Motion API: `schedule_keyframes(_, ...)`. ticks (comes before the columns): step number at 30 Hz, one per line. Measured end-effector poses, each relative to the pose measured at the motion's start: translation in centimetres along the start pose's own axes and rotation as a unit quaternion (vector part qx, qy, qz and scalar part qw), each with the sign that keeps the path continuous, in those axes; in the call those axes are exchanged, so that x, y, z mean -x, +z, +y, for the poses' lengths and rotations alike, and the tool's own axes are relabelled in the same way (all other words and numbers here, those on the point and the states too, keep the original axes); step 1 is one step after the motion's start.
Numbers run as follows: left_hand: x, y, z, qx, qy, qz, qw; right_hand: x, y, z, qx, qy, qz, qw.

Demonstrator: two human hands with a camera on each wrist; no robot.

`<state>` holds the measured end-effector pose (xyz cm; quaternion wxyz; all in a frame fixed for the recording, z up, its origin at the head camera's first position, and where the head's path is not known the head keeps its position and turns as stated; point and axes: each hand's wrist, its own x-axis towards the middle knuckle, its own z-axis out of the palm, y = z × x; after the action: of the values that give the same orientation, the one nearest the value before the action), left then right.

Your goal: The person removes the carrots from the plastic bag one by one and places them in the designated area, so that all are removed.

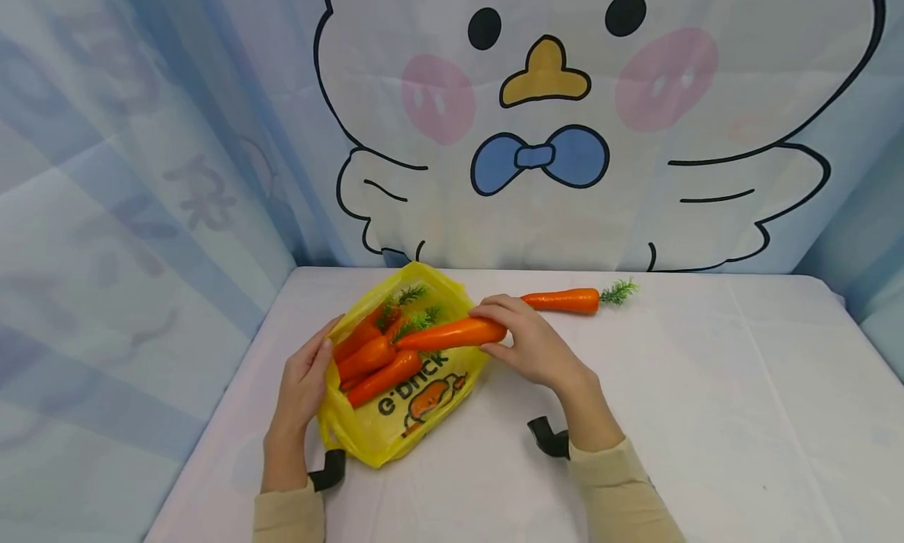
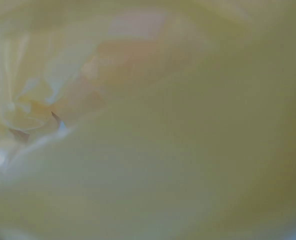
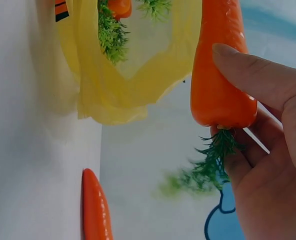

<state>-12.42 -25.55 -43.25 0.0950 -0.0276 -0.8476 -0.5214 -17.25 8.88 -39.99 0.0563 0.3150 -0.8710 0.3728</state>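
Backdrop [image 1: 537,229]: stands behind the yellow bag; pale blue and white cloth printed with a cartoon character wearing a blue bow tie.

Table [image 1: 720,417]: lies beneath the yellow bag and extends well to its right; white covering.

Yellow bag [image 1: 370,445]: thin plastic, mouth spread, dark lettering and an orange figure visible. The left wrist view is filled by blurred yellow film; no finger detail can be read there.

Beige sleeves [image 1: 625,492]: both on the near side of the yellow bag.

Left hand [image 1: 302,377]: at the left edge of the yellow bag, gripping that edge between thumb and fingers.

Right hand [image 1: 528,343]: at the right side of the yellow bag, fingers narrowed around the thick end of a carrot.

Held carrot [image 1: 452,335]: above the yellow bag, tip directed left over its interior; green tuft seen by the fingers in the right wrist view.

Bagged carrots [image 1: 374,356]: several, heaped inside the yellow bag toward its left; exact count cannot be told.

Loose carrot [image 1: 568,300]: on the table, right of the yellow bag, green top pointing away from it; tip hidden behind the right hand.

Black fittings [image 1: 551,439]: one at each wrist, the left one just beside the yellow bag's near corner.
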Motion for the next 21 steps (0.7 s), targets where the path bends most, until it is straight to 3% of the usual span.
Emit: schedule_keyframes(21, 0.0, 0.1, 0.2, -0.008, -0.006, -0.002, 0.9999, 1.1, -1.1, 1.9, -0.003, 0.044, 0.008, 0.9990)
